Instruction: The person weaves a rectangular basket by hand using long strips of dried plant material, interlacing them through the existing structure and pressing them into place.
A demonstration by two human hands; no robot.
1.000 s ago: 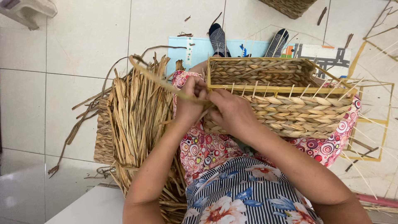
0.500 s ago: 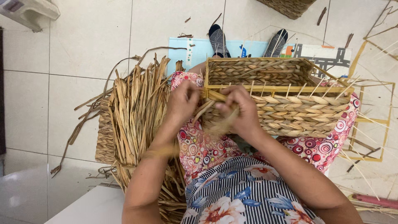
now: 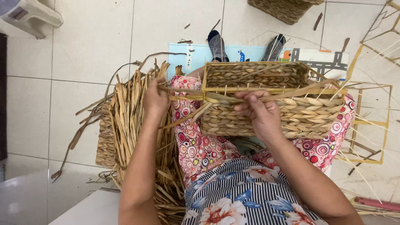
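A rectangular woven straw basket (image 3: 316,116) on a yellow wire frame rests on my lap, open side facing away. My left hand (image 3: 155,99) is out to the left of the basket, gripping a dried straw strand (image 3: 185,97) pulled taut. My right hand (image 3: 257,111) presses on the basket's near wall just under the rim, pinching the same strand where it enters the weave.
A heap of dried straw strands (image 3: 125,125) lies on the tiled floor at my left. Bare yellow wire frames (image 3: 375,125) stand at the right. Another woven basket (image 3: 287,8) sits at the top. A light blue mat (image 3: 246,54) lies under my feet.
My left hand has moved out to the left, away from the basket, drawing the strand taut. My right hand has stayed at the basket's rim.
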